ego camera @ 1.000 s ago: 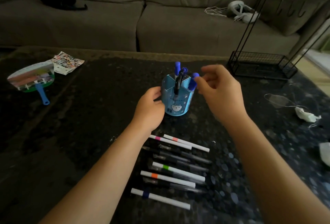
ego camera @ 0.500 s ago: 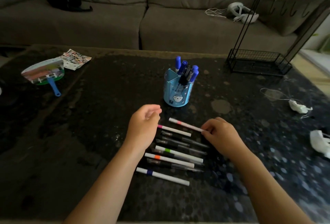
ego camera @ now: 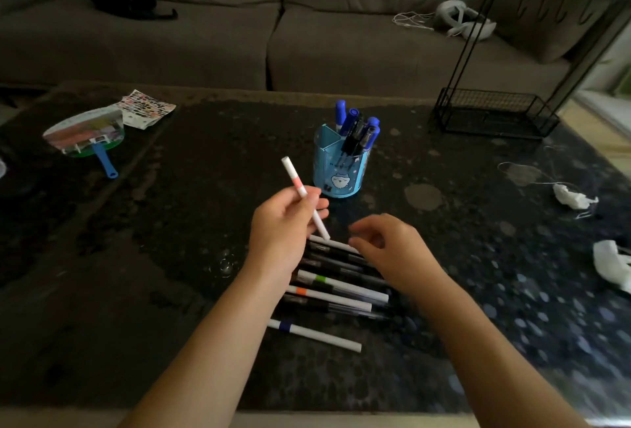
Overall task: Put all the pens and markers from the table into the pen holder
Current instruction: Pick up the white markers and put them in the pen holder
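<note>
A blue pen holder [ego camera: 338,171] stands mid-table with several blue-capped markers and black pens in it. My left hand [ego camera: 283,223] grips a white marker with a pink band [ego camera: 297,185], tilted up and to the left, just short of the holder. My right hand [ego camera: 392,250] hovers with fingers spread over the top of a row of pens on the table. The row holds a white marker [ego camera: 336,244], black pens [ego camera: 338,262], a green-banded marker [ego camera: 345,286], an orange-banded marker [ego camera: 327,298] and a blue-banded marker [ego camera: 314,335].
A hand fan with a blue handle [ego camera: 87,135] and a sticker sheet [ego camera: 145,108] lie at the far left. A black wire rack [ego camera: 495,113] stands at the far right. Crumpled white tissues [ego camera: 573,199] lie on the right side. A grey sofa [ego camera: 307,42] runs behind the table.
The pink-banded marker has left the row and is now raised in my left hand. My right hand has let go of it and has drawn back over the row.
</note>
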